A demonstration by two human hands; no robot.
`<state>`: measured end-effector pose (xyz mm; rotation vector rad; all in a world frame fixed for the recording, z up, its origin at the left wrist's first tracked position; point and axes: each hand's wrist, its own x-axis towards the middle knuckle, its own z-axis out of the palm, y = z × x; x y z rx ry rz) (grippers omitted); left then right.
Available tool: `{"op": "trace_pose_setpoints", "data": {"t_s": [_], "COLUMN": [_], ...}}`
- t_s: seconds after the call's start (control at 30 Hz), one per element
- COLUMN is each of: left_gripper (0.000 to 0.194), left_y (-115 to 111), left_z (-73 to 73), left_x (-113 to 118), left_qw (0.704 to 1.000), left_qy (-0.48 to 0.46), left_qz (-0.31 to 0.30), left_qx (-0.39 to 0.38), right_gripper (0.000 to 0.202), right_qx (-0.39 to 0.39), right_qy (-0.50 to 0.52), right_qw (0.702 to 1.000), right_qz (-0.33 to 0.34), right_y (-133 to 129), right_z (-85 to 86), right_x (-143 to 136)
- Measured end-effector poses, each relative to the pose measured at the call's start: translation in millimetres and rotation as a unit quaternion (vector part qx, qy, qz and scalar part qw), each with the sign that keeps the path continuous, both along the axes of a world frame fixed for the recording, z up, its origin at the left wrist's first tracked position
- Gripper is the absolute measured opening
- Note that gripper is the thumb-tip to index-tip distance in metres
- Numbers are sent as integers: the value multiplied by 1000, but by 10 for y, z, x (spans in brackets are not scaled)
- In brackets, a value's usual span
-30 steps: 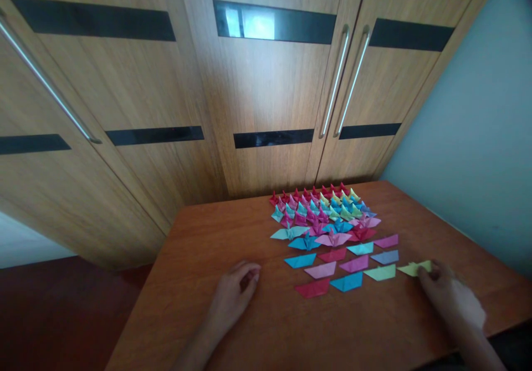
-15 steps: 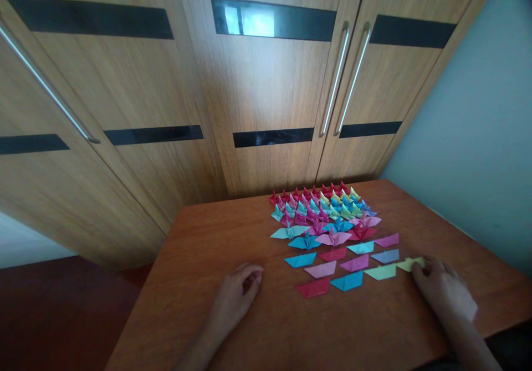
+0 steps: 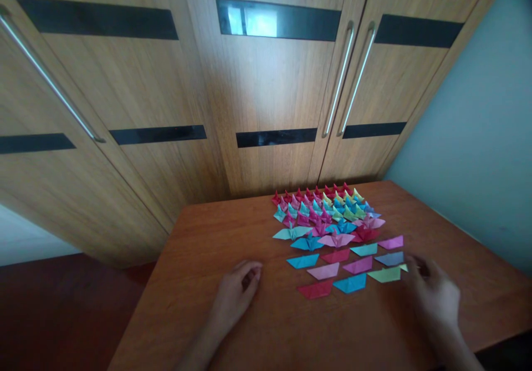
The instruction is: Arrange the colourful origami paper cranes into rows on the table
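On the wooden table, several folded paper cranes (image 3: 310, 213) stand close together in rows of red, pink, teal, blue and yellow. Nearer to me lie flat folded paper pieces, among them a red one (image 3: 316, 289), a blue one (image 3: 350, 283) and a light green one (image 3: 385, 274). My left hand (image 3: 239, 293) rests on the table left of them, fingers curled together, nothing visible in it. At the right end of the front row, my right hand (image 3: 432, 290) pinches a small yellow paper piece (image 3: 404, 268), mostly hidden behind its fingers and slightly blurred.
A wooden wardrobe (image 3: 266, 93) with dark strips and metal handles stands behind the table (image 3: 199, 238). A pale blue wall (image 3: 474, 154) borders the right side. Dark floor (image 3: 62, 310) shows at the lower left.
My right hand has shifted slightly left, and the yellow piece has moved with it toward the light green one. My left hand stays in place. The view has shifted slightly.
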<state>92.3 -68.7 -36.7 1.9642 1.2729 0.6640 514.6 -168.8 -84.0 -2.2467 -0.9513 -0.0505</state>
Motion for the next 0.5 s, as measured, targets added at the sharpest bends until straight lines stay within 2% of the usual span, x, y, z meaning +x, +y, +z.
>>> {"op": "trace_pose_setpoints", "data": {"t_s": [0.1,0.2,0.27,0.37,0.5], "left_gripper": [23,24,23,22,23], "left_y": [-23,-72,-99,-113,-106], "left_z": [-31,-49,-50,-41,-43], "left_x": [27,82,115,135,117], "left_qw": [1000,1000,999,998,997], "left_qy": [-17,-25,-22,-6,16], "left_qz": [8,-4,-29,-68,-81], "left_qx": [-2,-6,-2,7,-2], "right_gripper": [40,29,24,20,19], "right_qx": [82,81,64,67,59], "right_qy": [74,111,122,139,159], "right_qw": [981,932,903,870,860], "right_qz": [159,334,406,468,481], "right_y": [189,338,391,441,500], "right_z": [150,307,370,378,329], "right_x": [-714,-1530,-1998,-2474,-2714]}}
